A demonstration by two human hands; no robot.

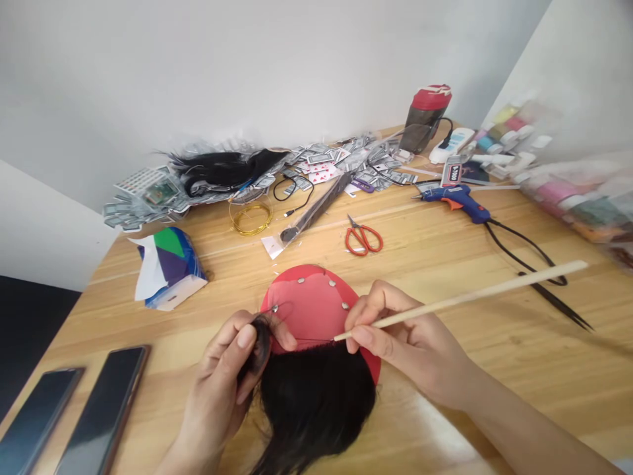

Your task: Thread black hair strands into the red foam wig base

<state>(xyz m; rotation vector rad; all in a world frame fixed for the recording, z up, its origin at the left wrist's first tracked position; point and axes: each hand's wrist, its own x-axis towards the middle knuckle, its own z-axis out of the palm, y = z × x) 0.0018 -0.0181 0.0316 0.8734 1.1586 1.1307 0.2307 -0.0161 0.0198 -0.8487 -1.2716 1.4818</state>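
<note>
A studded red form (pixel 311 303) sits on the wooden worktop (pixel 475 389), black hair (pixel 316 402) hanging off its edge. The left hand (pixel 217 382) pinches a lock of it; the right hand (pixel 405 340) grips a slim wooden stick (pixel 465 307).

Head camera looks forward-down at left hand (pixel 217 386) and right hand (pixel 403 343).

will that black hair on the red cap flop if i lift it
Probably very floppy: the black hair hangs in a loose mass off the red cap. The lock in the left hand bends easily, so it likely feels light and may slip apart.
</note>
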